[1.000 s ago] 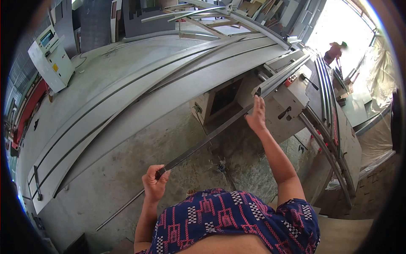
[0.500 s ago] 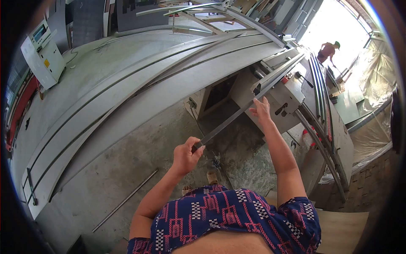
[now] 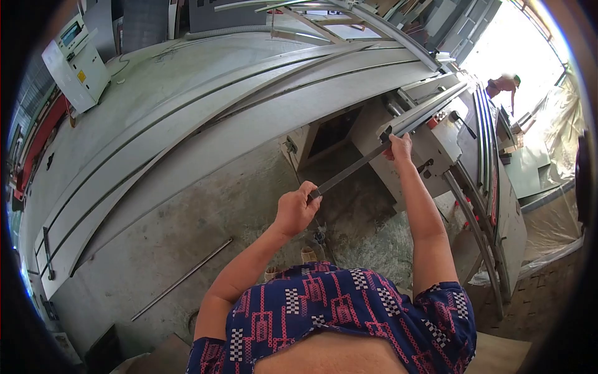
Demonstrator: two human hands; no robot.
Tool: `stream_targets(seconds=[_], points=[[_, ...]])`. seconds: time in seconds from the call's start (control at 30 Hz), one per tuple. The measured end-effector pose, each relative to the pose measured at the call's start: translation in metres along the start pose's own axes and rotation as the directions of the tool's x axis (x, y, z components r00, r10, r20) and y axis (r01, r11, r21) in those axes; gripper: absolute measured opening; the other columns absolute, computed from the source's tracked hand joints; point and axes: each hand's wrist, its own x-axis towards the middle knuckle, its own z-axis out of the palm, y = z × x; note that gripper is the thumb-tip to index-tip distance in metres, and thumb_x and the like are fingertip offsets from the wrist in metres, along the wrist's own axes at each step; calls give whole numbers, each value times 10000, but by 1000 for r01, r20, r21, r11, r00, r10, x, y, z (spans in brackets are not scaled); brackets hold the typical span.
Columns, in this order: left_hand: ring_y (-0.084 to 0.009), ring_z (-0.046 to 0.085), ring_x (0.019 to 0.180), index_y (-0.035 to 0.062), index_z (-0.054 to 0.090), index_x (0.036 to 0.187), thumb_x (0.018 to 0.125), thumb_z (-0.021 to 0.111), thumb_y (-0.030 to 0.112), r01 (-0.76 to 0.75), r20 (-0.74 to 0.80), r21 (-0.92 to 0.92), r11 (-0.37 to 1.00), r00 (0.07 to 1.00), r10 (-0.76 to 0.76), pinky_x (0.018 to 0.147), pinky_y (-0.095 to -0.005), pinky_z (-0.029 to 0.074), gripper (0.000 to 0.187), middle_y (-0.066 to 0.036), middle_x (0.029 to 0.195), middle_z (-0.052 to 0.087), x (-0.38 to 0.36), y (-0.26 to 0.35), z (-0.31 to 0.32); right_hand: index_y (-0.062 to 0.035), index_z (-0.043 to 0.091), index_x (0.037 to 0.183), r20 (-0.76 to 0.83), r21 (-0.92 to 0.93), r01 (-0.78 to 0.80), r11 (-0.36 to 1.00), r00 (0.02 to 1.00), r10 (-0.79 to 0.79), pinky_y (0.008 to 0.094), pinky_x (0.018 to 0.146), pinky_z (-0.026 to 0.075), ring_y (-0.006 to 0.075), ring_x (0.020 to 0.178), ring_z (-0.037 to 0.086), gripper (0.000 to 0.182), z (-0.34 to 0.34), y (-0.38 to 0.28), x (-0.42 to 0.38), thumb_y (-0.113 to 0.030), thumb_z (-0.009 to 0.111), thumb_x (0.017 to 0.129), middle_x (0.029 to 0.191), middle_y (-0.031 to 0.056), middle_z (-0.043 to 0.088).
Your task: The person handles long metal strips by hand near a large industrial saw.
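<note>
A long, narrow dark metal strip (image 3: 351,172) slants from the front of my body up to the right, toward the bench machine (image 3: 423,146). My left hand (image 3: 296,210) is closed around its near end. Farther along, my right hand (image 3: 401,148) grips the same strip beside the end of a pale rail (image 3: 430,107) on the machine. The strip's far part is hidden behind my right hand and cannot be followed clearly past it.
Long pale panels (image 3: 261,118) curve across the left. A thin metal rod (image 3: 182,279) lies on the concrete floor. Dark metal lengths (image 3: 484,131) rest at the right. A white control cabinet (image 3: 78,65) stands at the far left. Another person (image 3: 503,86) bends near the bright doorway.
My right hand has gone from open fingers beside the strip to a grip around it. My left hand has moved up and right with the near end, nearer the machine.
</note>
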Motion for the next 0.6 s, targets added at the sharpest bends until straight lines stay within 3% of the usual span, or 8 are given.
stream_targets(seconds=[0.1,0.2,0.3,0.4,0.5,0.6], points=[[-273,598,571,48,517,981,816,627,152,-10,-7,8,1000,1000,10,544,-334,437,224,-114,619,579,8,0,5,-4,389,1124,36,-93,-7,996,999,10,313,296,369,203,378,533,383,-8,-9,5,-138,571,814,606,115,541],[-286,602,576,50,518,981,815,628,155,-8,-7,17,1000,1000,9,547,-339,439,225,-109,611,583,15,7,14,-20,315,1328,132,-158,-19,987,990,40,313,301,376,210,366,523,581,-32,-10,20,-168,564,825,557,114,532],[-302,604,582,55,520,974,813,632,159,-12,2,40,999,1000,12,548,-354,442,223,-107,606,586,28,12,28,-60,179,1436,207,-80,-75,994,974,91,308,299,374,215,370,528,707,-56,-4,42,-214,542,849,557,120,542],[-326,603,596,57,515,967,808,632,163,-51,4,30,998,999,51,550,-386,444,224,-123,619,592,42,12,45,-90,122,1456,163,-134,-50,990,984,71,314,306,383,215,380,537,726,-59,2,51,-241,519,868,565,119,551],[-357,601,621,54,503,963,803,621,167,-60,26,41,997,998,59,556,-431,447,229,-148,649,604,48,17,49,-59,227,1407,90,-170,-22,985,995,38,330,318,396,215,393,546,631,-52,-1,48,-238,510,872,562,115,547],[-358,596,614,55,505,958,807,621,176,-69,26,76,995,997,67,552,-429,441,225,-145,628,589,60,20,56,-26,344,1266,90,-231,-9,973,995,31,342,315,394,216,393,547,461,-54,-3,67,-222,496,878,556,118,541]])
